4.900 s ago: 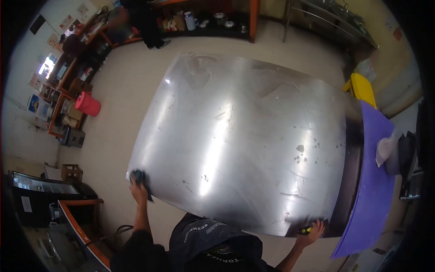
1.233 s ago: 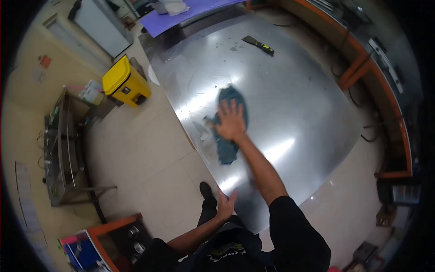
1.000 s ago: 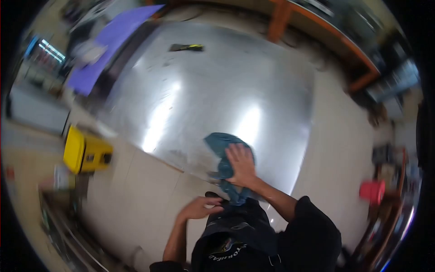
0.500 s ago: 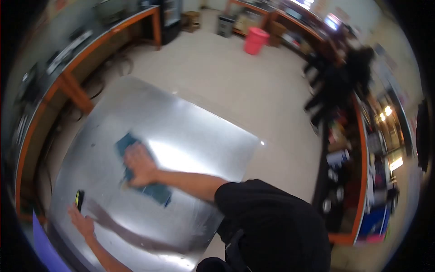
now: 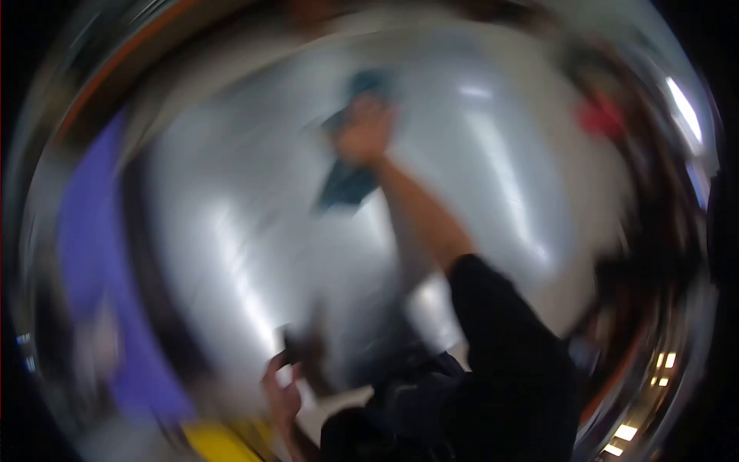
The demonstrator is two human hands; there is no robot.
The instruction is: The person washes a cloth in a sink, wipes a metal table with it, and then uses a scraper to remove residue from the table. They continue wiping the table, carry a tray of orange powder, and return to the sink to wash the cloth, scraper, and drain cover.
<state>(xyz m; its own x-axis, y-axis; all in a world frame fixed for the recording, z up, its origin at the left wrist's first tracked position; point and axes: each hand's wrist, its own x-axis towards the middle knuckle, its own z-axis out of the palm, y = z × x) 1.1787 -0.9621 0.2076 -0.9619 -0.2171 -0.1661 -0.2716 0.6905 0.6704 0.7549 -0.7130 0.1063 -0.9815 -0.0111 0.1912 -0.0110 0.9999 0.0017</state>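
Strong motion blur covers the view. My right hand (image 5: 365,132) presses on a dark teal cloth (image 5: 350,185) that lies on the shiny metal table (image 5: 308,254), toward its far side. Parts of the cloth stick out above and below the hand; its fingers are smeared. At the near edge of the table, my left hand (image 5: 282,386) has its fingers curved round a small dark object (image 5: 289,346), whose details are too blurred to make out.
A purple surface (image 5: 96,246) runs along the left of the table, and something yellow (image 5: 227,440) is at the bottom left. A red bin (image 5: 600,117) stands on the floor at the upper right. Blurred dark shapes line the right side.
The view has swung round, so the table and red bin appear elsewhere. My right hand is still on the cloth, now farther from my body. The purple surface shows much more.
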